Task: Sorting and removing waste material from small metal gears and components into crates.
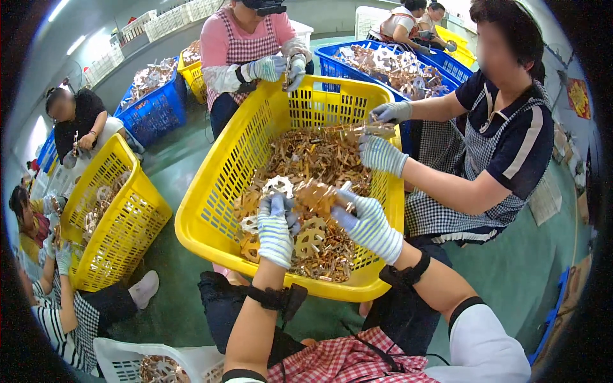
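Over the near part of a yellow slotted basket (191, 217), both my hands wear striped gloves with bluish fingertips. My left hand (276, 233) is closed, its fingers curled at the left end of a copper-coloured stamped metal piece (316, 196). At the other end of that piece, my right hand (371, 225) pinches with thumb and fingers. Motion blurs the piece, so its exact outline is unclear. A silvery cut-out plate (278, 186) shows just beyond my left fingertips. Below lie brassy cut-out plates (310, 236) and a heap of small copper-coloured strips (325, 156).
Across the basket a person in a pink top (252, 38) handles a part; at right, another's gloved hands (383, 150) hold metal pieces over the same basket. Another yellow basket (121, 223) stands left. Blue crates (153, 112) sit behind, and a white basket (121, 360) at lower left.
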`<state>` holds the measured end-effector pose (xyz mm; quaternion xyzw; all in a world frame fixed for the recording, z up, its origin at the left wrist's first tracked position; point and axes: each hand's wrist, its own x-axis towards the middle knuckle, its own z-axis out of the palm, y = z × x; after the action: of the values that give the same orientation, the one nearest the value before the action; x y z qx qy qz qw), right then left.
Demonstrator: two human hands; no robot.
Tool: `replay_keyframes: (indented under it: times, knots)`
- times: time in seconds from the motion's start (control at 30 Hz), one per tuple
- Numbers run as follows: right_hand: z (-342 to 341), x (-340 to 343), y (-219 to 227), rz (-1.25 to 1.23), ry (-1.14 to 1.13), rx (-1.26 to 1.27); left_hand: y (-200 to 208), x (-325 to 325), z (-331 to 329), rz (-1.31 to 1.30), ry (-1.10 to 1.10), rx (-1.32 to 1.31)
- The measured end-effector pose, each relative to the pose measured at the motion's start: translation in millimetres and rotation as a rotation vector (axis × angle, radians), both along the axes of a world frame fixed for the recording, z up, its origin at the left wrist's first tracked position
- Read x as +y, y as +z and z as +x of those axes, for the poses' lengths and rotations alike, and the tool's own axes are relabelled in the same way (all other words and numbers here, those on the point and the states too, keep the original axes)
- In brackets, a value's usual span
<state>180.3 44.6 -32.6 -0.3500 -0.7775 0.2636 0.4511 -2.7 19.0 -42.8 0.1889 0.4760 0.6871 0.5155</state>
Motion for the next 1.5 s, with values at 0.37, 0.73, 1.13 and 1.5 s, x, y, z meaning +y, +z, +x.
replay_keyframes:
  times: [0.37, 0.73, 1.13, 1.5]
  knots:
    - [-7.9, 8.1, 18.4, -0.437, -0.103, 0.294, 19.4, -15.4, 19.5, 0.191, 0.216, 0.579]
    - [-13.6, -21.3, 23.3, -0.245, 0.022, -0.23, 6.6, -1.2, 10.4, 0.166, 0.091, 0.926]
    - [-27.0, -15.7, 7.0, -0.516, 0.109, 0.048, 1.0, 2.3, 5.6, 0.185, 0.228, 1.1]
    - [-5.6, -3.7, 16.4, -0.298, -0.021, -0.211, 22.7, -10.2, 11.8, 0.237, -0.062, 0.753]
